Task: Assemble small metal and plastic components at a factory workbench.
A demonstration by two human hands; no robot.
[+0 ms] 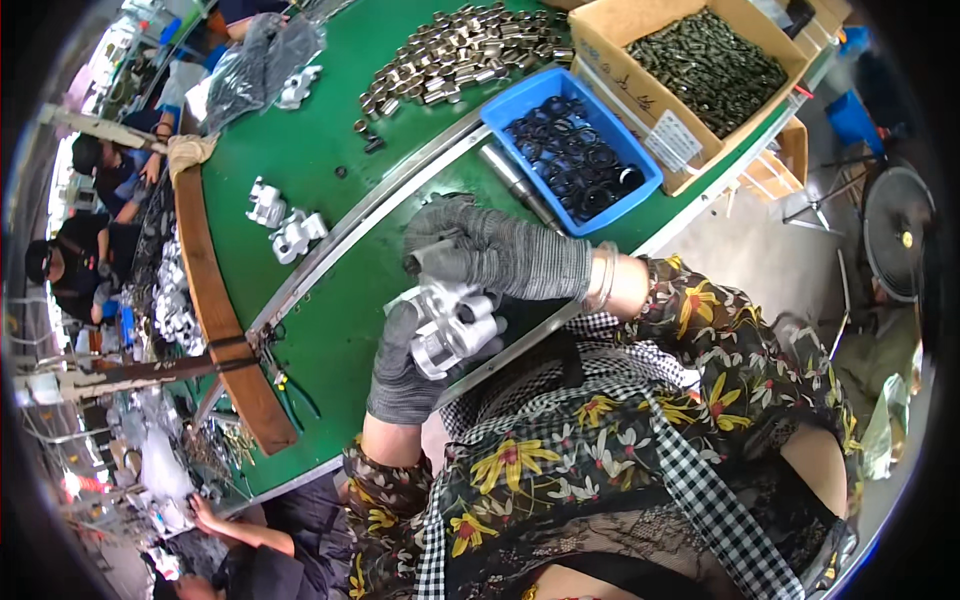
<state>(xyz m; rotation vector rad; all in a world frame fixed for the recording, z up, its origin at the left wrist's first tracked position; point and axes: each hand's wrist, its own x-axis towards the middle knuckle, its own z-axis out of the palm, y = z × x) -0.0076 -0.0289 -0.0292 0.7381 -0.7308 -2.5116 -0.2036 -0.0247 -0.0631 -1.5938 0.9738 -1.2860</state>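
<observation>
My left hand point(403, 375), in a grey knitted glove, is closed round a silver metal casting point(447, 335) with several round openings. The casting is tilted above the green table, in front of my body. Just above it is my right hand point(495, 245), also gloved, its fingers bent and pinched together. A small grey cylindrical piece point(430, 259) with a dark end shows at those fingertips, partly covered by the glove. Two similar silver castings, a nearer one point(298, 235) and a farther one point(266, 202), lie on the table to the left.
A blue bin point(641, 197) of black rings stands right of a metal rod point(520, 186). Behind are a cardboard box point(690, 165) of small metal parts and a heap of metal sleeves point(465, 50). A metal rail point(345, 225) crosses the green table point(345, 330). Pliers point(300, 397) lie left. Other people work farther left.
</observation>
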